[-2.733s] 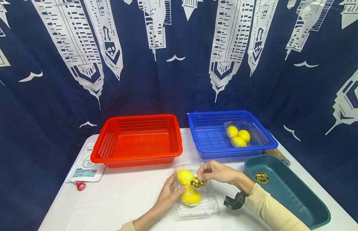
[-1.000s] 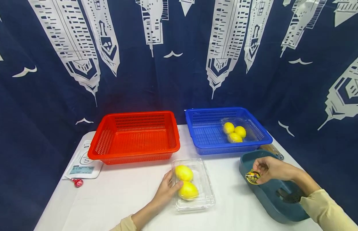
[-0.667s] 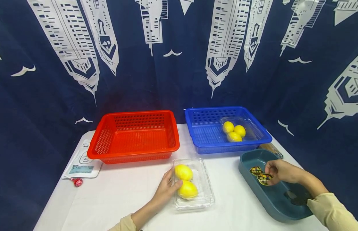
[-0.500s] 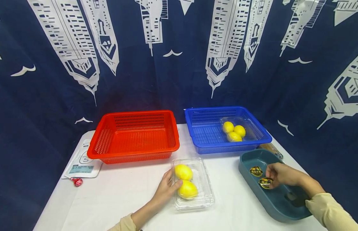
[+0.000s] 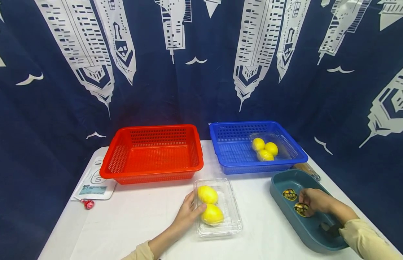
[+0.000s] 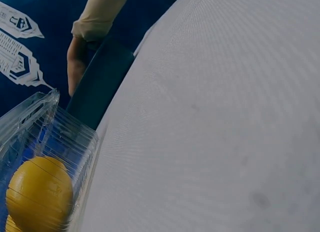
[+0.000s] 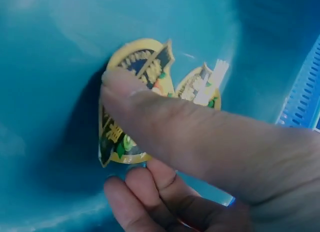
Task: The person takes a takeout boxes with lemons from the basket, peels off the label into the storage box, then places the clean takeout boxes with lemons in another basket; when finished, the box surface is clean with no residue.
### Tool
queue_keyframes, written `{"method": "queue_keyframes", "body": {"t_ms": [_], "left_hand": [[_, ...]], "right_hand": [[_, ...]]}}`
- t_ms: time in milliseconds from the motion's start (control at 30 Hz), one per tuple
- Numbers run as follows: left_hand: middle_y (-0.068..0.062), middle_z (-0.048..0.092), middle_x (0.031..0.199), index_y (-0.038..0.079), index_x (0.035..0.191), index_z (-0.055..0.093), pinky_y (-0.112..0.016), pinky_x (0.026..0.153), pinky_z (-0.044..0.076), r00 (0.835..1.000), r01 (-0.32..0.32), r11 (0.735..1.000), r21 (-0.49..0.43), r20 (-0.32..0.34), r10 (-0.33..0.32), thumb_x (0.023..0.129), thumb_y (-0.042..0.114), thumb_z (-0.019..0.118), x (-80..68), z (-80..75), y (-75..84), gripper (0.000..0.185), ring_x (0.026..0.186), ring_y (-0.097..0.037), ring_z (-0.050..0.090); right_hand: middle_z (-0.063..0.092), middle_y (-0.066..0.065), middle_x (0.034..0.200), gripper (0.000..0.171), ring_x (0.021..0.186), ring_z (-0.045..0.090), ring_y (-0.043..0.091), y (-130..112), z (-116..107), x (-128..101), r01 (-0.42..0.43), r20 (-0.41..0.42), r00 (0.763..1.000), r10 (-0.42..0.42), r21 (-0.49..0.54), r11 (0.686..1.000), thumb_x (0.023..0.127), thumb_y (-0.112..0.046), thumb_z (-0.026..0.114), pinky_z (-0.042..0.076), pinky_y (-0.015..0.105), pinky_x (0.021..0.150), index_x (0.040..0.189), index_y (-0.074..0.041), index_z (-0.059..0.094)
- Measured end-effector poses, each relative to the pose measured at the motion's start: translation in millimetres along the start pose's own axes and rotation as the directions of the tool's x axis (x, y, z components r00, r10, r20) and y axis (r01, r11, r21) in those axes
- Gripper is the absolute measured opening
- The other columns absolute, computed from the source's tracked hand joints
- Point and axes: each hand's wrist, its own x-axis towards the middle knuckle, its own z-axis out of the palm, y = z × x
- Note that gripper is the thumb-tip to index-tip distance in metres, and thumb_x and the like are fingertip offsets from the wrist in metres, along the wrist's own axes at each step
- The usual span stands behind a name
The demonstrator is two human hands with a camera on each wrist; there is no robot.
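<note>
My left hand (image 5: 189, 216) grips the left edge of a clear plastic clamshell box (image 5: 233, 213), thumb over the top near two lemons (image 5: 212, 214) inside. The box lies on the white table; the left wrist view shows a lemon (image 6: 40, 193) through its ribbed wall. To the right, my right hand (image 5: 316, 201) is inside a teal tray (image 5: 293, 229). It pinches a black-and-gold oval label sticker (image 7: 142, 54), with the thumb across its face in the right wrist view. A second matching sticker (image 5: 289, 195) lies in the tray just beyond it.
A red basket (image 5: 152, 176) stands at the back left. The blue basket (image 5: 263, 168) beside it holds a clear box with three lemons (image 5: 264, 155). A labelled white packet (image 5: 94, 189) and a red lollipop (image 5: 88, 204) lie at the left.
My right hand has carried the sticker from above the clamshell box rightward, then down into the teal tray. The left hand stays on the box.
</note>
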Motion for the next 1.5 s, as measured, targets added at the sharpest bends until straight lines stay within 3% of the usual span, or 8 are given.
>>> {"method": "queue_keyframes", "body": {"t_ms": [233,500,1033,1267,1500], "left_hand": [[-0.028,0.02,0.156,-0.004,0.151,0.025,-0.051,0.118,0.024,1.0,0.004,1.0,0.005,-0.005,-0.004,0.093,0.022,0.062,-0.6,-1.3,0.0,0.074,0.145,-0.047,0.022],[-0.028,0.02,0.156,-0.006,0.151,0.024,-0.051,0.118,0.025,1.0,0.006,1.0,-0.001,-0.001,-0.006,0.093,0.023,0.061,-0.7,-1.2,0.9,0.075,0.144,-0.047,0.025],[-0.028,0.02,0.156,-0.005,0.151,0.024,-0.052,0.118,0.024,1.0,0.004,1.0,0.008,-0.002,-0.004,0.093,0.024,0.062,0.2,-0.5,-4.2,0.075,0.145,-0.048,0.023],[-0.029,0.021,0.155,-0.006,0.151,0.024,-0.051,0.117,0.027,1.0,-0.002,1.0,0.021,-0.013,0.003,0.094,0.024,0.061,-0.4,0.9,-0.1,0.074,0.144,-0.048,0.025],[-0.027,0.024,0.155,-0.003,0.151,0.028,-0.052,0.117,0.028,1.0,0.001,1.0,0.021,-0.028,0.0,0.096,0.025,0.058,0.8,1.0,-1.6,0.069,0.144,-0.046,0.027]], "right_hand": [[0.057,0.003,0.08,0.041,0.075,0.052,0.017,0.6,4.9,-2.2,0.004,-0.047,0.999,-0.005,-0.028,1.0,0.059,0.003,0.085,0.047,0.033,0.064,0.089,-0.005,0.057],[0.066,0.007,0.087,0.046,0.084,0.063,0.025,0.7,8.4,-7.6,0.007,-0.1,0.995,-0.015,-0.081,0.997,0.06,-0.003,0.087,0.055,0.047,0.076,0.099,0.006,0.066],[0.065,0.009,0.089,0.051,0.084,0.062,0.026,-2.0,5.1,-8.0,-0.006,-0.107,0.994,-0.003,-0.083,0.997,0.063,-0.01,0.088,0.054,0.047,0.074,0.103,0.01,0.064],[0.065,0.013,0.09,0.057,0.083,0.061,0.026,-22.2,-7.9,-12.4,0.032,-0.192,0.98,-0.057,-0.131,0.991,0.071,-0.024,0.084,0.053,0.044,0.07,0.106,0.014,0.06],[0.066,0.014,0.097,0.066,0.086,0.062,0.025,-62.3,-13.7,-19.0,0.073,-0.232,0.968,-0.093,-0.091,0.993,0.079,-0.031,0.079,0.054,0.038,0.07,0.119,0.016,0.056]]}}
